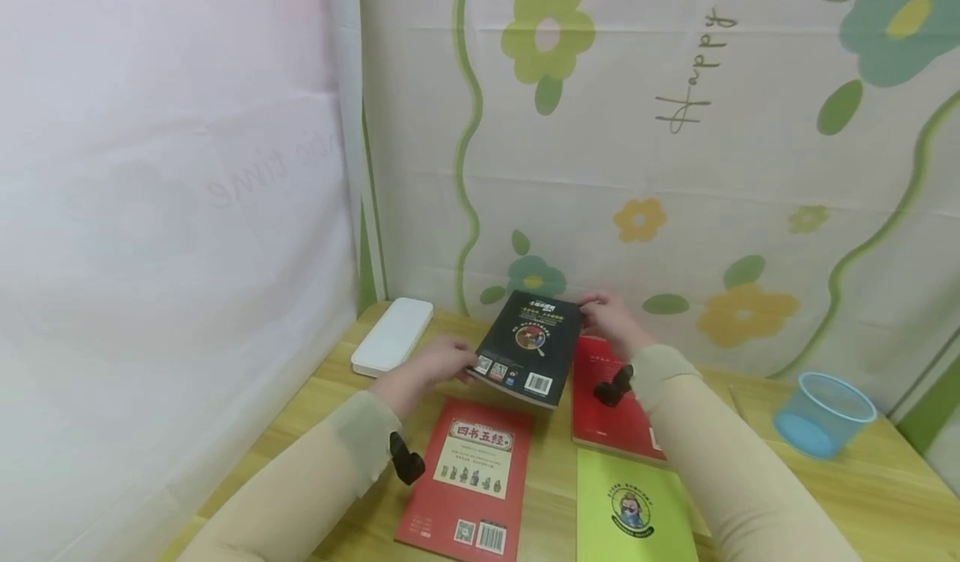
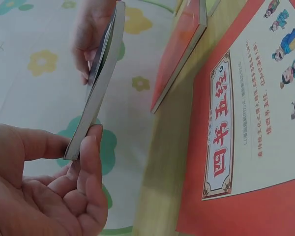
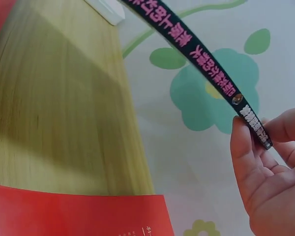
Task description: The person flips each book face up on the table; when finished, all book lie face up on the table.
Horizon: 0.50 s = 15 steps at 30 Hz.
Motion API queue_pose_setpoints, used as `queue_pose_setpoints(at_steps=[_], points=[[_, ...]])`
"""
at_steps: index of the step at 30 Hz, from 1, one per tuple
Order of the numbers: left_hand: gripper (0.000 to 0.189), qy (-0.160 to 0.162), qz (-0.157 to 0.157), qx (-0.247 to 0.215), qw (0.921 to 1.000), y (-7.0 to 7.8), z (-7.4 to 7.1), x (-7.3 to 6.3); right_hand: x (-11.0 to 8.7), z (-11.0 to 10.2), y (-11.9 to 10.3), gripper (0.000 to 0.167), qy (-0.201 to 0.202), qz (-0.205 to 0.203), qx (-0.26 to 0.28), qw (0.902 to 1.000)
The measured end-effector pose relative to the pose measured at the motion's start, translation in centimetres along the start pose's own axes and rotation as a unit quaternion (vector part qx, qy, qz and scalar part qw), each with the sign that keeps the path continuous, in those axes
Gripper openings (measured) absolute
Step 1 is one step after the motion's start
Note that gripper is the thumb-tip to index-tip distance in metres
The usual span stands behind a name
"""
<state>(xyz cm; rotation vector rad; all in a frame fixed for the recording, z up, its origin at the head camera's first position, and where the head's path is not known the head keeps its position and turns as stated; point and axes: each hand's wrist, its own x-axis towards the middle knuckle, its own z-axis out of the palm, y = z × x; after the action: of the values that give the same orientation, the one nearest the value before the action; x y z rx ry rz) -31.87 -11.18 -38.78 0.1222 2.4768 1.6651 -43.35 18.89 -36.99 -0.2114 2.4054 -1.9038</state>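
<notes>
Aloft, black book (image 1: pixel 529 348), yellow book (image 1: pixel 632 508) cropped

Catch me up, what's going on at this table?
A person's left hand and right hand together hold a black-covered book above the wooden table, the left near its near left corner, the right at its far right corner. A red book titled 四书五经 lies nearer, with another red book and a yellow-green book to its right. A white case sits at the far left, and a translucent blue container stands over on the right.
</notes>
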Motion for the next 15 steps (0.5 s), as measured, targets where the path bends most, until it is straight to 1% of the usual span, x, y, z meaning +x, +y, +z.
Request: queue_pose_setpoints(at_steps=[4, 7, 11, 15], points=[[0.026, -0.004, -0.003, -0.052, 0.9987, -0.24, 0.31, 0.18, -0.18, -0.28, -0.15, 0.023, 0.005, 0.01, -0.001, 0.9999], [0.025, 0.004, 0.002, -0.076, 0.9971, -0.39, 0.56, 0.22, -0.31, -0.42, -0.32, 0.023, 0.005, 0.016, 0.004, 0.9999], [0.013, 0.011, 0.021, -0.074, 0.997, -0.23, 0.67, 0.07, -0.41, -0.71, -0.5, 0.026, -0.001, 0.016, 0.006, 0.9998], [0.014, 0.008, 0.028, -0.077, 0.9966, 0.12, 0.64, -0.05, -0.6, -0.96, -0.88, 0.029, -0.007, 0.011, 0.008, 0.9999]])
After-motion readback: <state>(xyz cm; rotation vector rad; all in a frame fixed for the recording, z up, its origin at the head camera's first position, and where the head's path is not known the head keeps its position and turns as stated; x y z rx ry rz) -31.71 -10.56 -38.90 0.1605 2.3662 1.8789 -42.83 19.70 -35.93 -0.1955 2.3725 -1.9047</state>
